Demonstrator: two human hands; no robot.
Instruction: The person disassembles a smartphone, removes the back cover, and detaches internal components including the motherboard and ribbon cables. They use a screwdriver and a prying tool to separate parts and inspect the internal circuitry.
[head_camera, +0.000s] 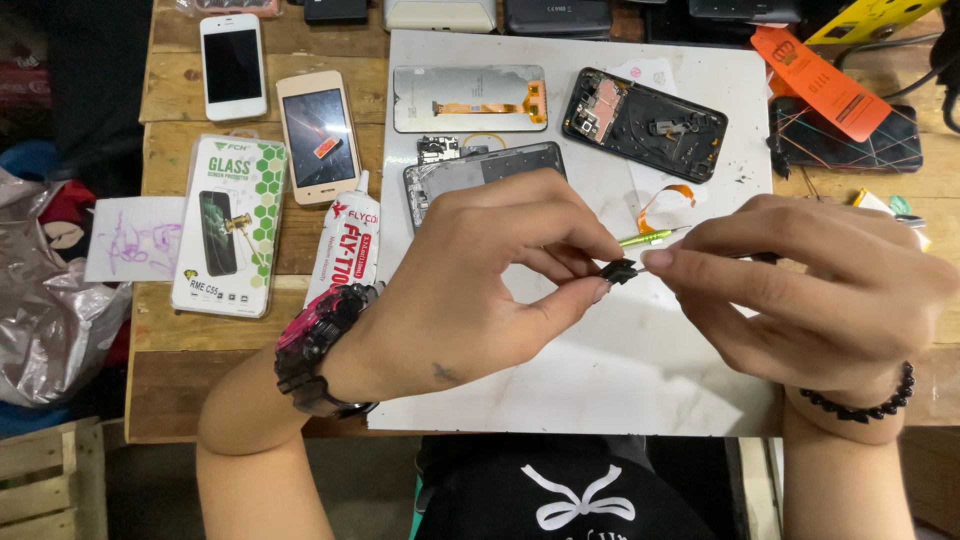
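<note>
My left hand pinches a small black phone part between thumb and forefinger above the white work mat. My right hand touches the same part with its fingertips from the right. A thin green-handled tool lies just behind the fingers; whether the right hand holds it I cannot tell. A black wristwatch is on my left wrist, a black bead bracelet on my right.
On the mat lie a detached phone screen, an opened black phone body and a grey phone frame. To the left on the wooden table are a white phone, a gold phone, a screen protector pack and a glue tube.
</note>
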